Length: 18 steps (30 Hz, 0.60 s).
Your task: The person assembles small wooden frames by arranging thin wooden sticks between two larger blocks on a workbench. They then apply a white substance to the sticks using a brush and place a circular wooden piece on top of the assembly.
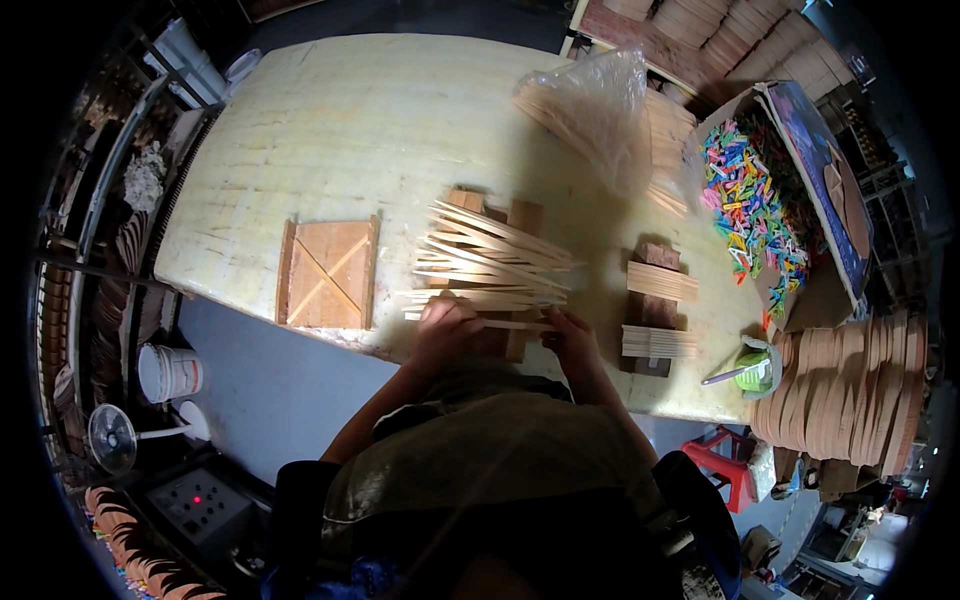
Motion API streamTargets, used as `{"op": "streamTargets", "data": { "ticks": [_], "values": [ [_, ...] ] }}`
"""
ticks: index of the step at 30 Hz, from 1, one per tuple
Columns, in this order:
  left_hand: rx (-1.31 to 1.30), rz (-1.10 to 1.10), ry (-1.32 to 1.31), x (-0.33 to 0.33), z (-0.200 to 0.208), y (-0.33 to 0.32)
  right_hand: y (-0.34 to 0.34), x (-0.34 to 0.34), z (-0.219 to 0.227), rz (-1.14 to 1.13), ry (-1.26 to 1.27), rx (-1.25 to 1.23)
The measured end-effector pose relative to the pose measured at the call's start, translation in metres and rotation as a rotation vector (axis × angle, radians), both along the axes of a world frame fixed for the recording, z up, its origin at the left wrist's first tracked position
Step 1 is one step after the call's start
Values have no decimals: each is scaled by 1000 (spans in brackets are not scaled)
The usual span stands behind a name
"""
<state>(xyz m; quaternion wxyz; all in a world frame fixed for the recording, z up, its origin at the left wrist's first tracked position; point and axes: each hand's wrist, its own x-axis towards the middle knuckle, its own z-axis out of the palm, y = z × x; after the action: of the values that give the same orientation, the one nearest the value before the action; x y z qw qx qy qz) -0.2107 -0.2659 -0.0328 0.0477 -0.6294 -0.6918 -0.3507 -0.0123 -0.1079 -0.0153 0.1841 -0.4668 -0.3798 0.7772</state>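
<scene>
Strip [513, 324] between left hand [446, 328] and right hand [572, 336], near side of stick pile [492, 252] on table [340, 120]. Right pinches strip's end, fingers closed; left curled, fingertips hidden, hold can't be told.

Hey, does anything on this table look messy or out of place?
Yes: the pile of thin wooden strips mid-table is askew. Its strips fan and cross at uneven angles, while the upper row of strips on the right lies nearly parallel.
</scene>
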Motion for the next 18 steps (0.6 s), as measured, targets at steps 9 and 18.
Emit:
{"op": "streamTargets", "data": {
  "ticks": [9, 18],
  "values": [
    [3, 0, -53, 1, 1, 4, 14, 10, 1, -2, -91, 15],
    [5, 9, -108, 1, 7, 3, 19, 13, 0, 165, 4, 49]
  ]
}}
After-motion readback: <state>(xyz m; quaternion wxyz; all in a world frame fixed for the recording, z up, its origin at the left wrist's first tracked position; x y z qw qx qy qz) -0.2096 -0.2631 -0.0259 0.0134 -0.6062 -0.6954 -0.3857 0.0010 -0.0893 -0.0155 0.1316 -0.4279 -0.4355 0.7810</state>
